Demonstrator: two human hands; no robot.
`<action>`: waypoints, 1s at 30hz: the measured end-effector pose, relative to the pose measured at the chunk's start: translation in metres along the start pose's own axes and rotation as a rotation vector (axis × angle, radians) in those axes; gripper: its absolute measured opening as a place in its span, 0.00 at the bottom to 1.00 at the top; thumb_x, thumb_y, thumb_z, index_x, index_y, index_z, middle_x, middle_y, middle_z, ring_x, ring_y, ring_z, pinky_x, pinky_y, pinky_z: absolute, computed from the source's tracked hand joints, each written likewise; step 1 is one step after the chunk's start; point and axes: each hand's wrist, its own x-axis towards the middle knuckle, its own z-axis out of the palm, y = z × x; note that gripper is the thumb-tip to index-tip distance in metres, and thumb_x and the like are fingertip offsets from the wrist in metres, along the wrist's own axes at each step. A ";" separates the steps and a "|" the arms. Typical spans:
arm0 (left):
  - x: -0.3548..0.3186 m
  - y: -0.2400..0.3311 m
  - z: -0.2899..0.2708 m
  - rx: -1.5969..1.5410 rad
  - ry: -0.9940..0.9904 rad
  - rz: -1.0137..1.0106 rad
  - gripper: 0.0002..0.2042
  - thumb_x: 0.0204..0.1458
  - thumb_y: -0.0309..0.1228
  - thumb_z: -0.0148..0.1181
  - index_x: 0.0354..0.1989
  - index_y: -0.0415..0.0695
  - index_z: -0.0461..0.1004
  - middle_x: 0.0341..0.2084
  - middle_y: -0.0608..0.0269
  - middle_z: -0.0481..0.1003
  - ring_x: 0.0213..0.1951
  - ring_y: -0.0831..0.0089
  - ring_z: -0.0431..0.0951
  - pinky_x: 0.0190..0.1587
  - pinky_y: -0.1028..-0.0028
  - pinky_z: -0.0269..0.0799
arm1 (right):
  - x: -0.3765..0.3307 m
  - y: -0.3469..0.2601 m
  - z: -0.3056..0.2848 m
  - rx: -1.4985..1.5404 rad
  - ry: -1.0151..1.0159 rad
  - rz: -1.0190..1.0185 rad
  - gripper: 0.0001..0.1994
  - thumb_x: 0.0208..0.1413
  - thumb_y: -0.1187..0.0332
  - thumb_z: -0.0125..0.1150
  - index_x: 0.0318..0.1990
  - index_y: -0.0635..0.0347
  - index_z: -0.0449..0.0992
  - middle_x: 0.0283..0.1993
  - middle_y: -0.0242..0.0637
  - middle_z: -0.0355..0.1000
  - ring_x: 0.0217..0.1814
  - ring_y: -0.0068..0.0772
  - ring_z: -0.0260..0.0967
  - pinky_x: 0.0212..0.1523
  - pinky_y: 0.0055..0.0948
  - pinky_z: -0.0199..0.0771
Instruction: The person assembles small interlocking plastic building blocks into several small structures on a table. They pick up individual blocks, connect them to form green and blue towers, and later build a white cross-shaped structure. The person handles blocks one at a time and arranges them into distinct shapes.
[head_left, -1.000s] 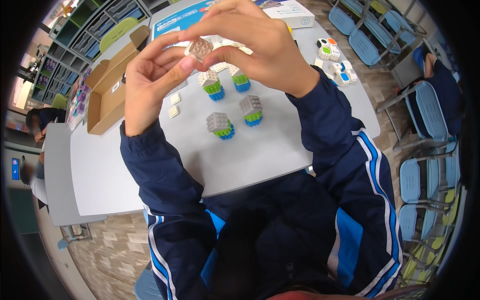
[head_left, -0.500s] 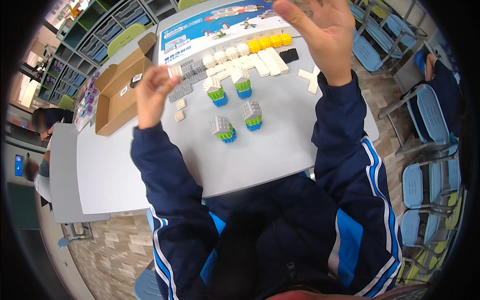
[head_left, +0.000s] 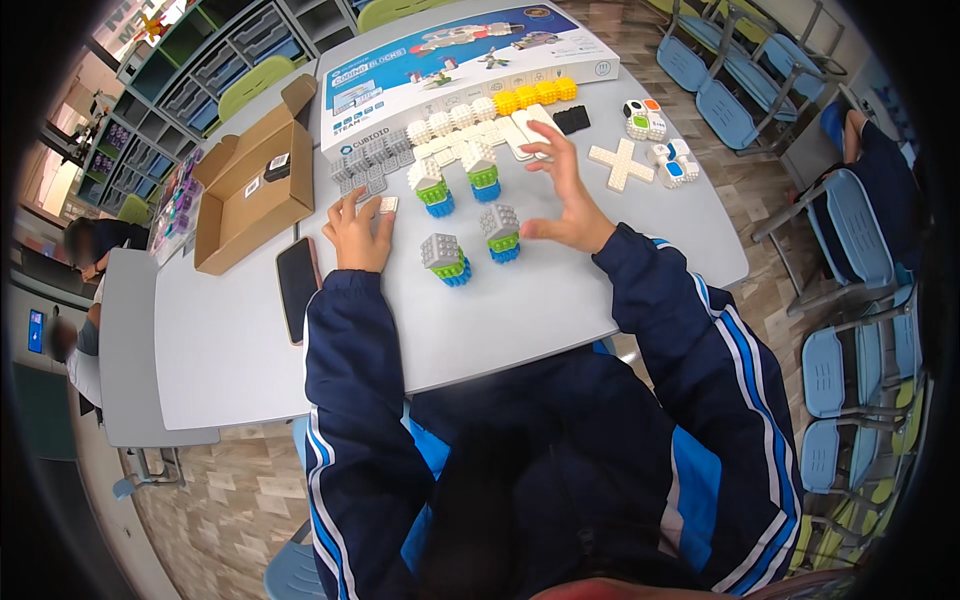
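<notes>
My left hand [head_left: 357, 235] is low over the table left of the block stacks, its bent fingers around a small cream square plate [head_left: 388, 204]. The other small plates are hidden by this hand. My right hand [head_left: 568, 195] holds nothing, its fingers spread and its thumb close beside a grey-topped stack [head_left: 500, 233] with green and blue blocks below. Nearer to me stands a second grey-topped stack [head_left: 446, 259]. Two white-topped stacks, one on the left [head_left: 430, 187] and one on the right [head_left: 481, 171], stand behind.
Rows of grey blocks [head_left: 376, 160], white blocks [head_left: 450, 121] and yellow blocks [head_left: 530, 95] line a large printed box [head_left: 455, 60]. At right lie a cream cross-shaped piece [head_left: 622, 165] and white cubes [head_left: 672, 163]. An open cardboard box [head_left: 255, 205] and a phone [head_left: 297, 288] are at left.
Both hands have come down to the table. The left carried a small cream plate lower; the right moved left and nearer, uncovering the white cubes. The phone now shows beside my left sleeve.
</notes>
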 end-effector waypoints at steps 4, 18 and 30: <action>-0.002 0.016 -0.017 -0.365 0.025 -0.021 0.20 0.53 0.34 0.58 0.56 0.45 0.72 0.62 0.57 0.64 0.62 0.56 0.58 0.63 0.58 0.48 | -0.007 0.002 0.008 0.044 -0.119 0.105 0.69 0.34 0.45 0.78 0.70 0.59 0.25 0.74 0.51 0.30 0.76 0.48 0.34 0.72 0.47 0.42; -0.021 0.041 -0.019 -1.465 -0.403 -0.046 0.76 0.25 0.52 0.79 0.68 0.54 0.12 0.70 0.41 0.24 0.72 0.53 0.23 0.69 0.53 0.23 | -0.004 0.023 0.016 0.335 -0.377 0.291 0.75 0.32 0.70 0.82 0.68 0.46 0.10 0.75 0.51 0.14 0.78 0.43 0.10 0.74 0.46 0.25; -0.011 0.060 -0.008 -1.051 -0.439 -0.025 0.65 0.29 0.25 0.79 0.71 0.44 0.29 0.67 0.44 0.49 0.69 0.56 0.50 0.68 0.62 0.45 | 0.007 0.019 0.029 0.141 -0.395 0.262 0.65 0.39 0.65 0.79 0.72 0.54 0.24 0.75 0.53 0.34 0.78 0.45 0.33 0.72 0.42 0.44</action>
